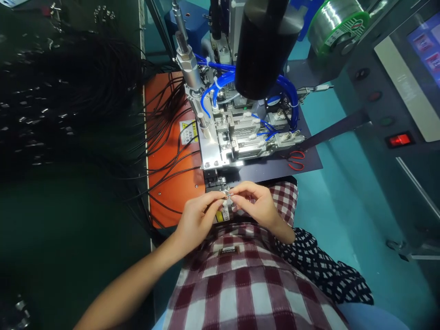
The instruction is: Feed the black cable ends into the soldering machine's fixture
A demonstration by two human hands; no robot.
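My left hand (pixel 201 214) is closed in a pinch, thumb against index finger, at the front end of the machine's metal fixture (pixel 223 181). Facing it from the right, my right hand (pixel 257 204) pinches as well. The fingertips of both hands nearly meet over a small bright piece, too small and too covered to name. Thin black cables (pixel 173 170) lie to the left, with loose ends on the orange plate. Just above the hands stands the bench machine (pixel 240 133), with metal slides and blue air tubes (pixel 225 81).
Left of the orange plate (pixel 172 197), a large heap of black cables (pixel 85 78) covers the dark table. Red-handled scissors (pixel 296 160) lie on the machine's base plate. A green solder spool (pixel 338 27) hangs upper right, beside a control panel with a lit red switch (pixel 399 140).
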